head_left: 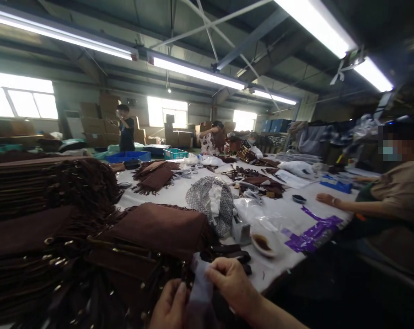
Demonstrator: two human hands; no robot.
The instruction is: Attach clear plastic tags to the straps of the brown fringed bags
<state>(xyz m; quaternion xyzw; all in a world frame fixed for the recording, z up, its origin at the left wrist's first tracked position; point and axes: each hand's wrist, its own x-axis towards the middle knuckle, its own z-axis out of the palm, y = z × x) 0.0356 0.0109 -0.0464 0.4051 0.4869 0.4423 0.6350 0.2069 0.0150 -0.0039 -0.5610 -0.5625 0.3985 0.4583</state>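
The person's left hand (169, 305) and right hand (233, 284) each pinch a see-through strip (200, 284), fingertips closed on it, in front of brown bags (158, 228) piled on the table (284, 261). A dish (266, 253) with something brown sits beyond the right hand, near a silver roll (223, 224).

On the white worktop (284, 263), a glossy purple plastic wrapper (313, 234) lies near a shallow white dish (270, 252) holding something brown. A co-worker in a tan top (400, 189) is at the right. Stacked brown cardboard boxes (93, 125) stand behind; long white tube lights (200, 73) hang overhead.
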